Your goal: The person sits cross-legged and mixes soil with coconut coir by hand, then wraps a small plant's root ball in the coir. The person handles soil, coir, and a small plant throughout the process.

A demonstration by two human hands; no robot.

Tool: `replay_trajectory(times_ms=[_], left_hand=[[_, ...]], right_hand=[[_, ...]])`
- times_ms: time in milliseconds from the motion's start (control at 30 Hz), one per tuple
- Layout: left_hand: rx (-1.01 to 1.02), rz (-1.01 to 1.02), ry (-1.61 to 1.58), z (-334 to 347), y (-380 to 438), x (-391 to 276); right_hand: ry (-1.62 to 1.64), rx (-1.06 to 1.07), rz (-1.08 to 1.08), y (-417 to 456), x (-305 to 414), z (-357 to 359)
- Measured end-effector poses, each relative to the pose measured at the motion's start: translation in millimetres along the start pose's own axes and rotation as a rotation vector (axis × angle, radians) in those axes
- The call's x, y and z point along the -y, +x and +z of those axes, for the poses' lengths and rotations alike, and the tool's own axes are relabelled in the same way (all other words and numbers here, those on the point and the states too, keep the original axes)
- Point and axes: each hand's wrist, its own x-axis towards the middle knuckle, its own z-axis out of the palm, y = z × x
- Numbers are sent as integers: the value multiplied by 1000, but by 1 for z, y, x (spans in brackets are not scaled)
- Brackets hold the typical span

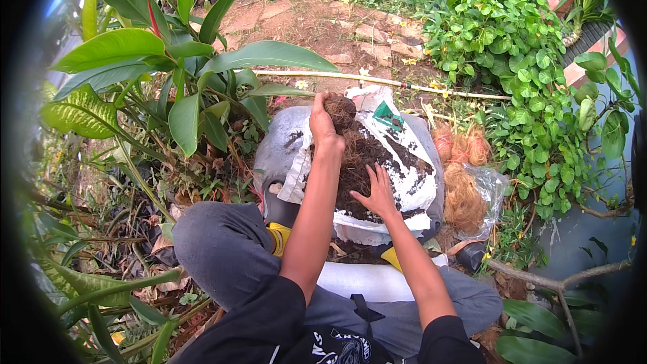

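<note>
My left hand (325,121) is closed around the side of a ball of brown coconut fibre (340,112), above the far left part of a white plastic sack. My right hand (376,193) lies with its fingers spread on the dark potting soil (354,182) and holds nothing that I can see. Loose brown fibre (355,147) lies on the soil between the hands. The opened white sack (420,189) holds the soil, with a green printed patch near its far edge. Beneath it is a large grey surface (283,134).
On the right sit several fibre bundles tied with red string (460,146), loose tan fibre (462,202) and a clear plastic bag (493,197). A long thin pole (323,75) lies beyond the sack. Broad-leaved plants (187,71) crowd the left, and a branch (536,275) juts in at the lower right.
</note>
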Motion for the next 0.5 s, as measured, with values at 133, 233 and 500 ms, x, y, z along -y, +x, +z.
replay_trajectory(times_ms=[133,233,500], left_hand=[[-22,-32,-20,-2,0,6],[-1,-32,-29,-4,5,12],[-22,-33,22,-9,9,13]], right_hand=[[-51,-48,-5,5,6,6],[-105,-136,-46,6,6,19],[-124,-301,-160,1,3,42]])
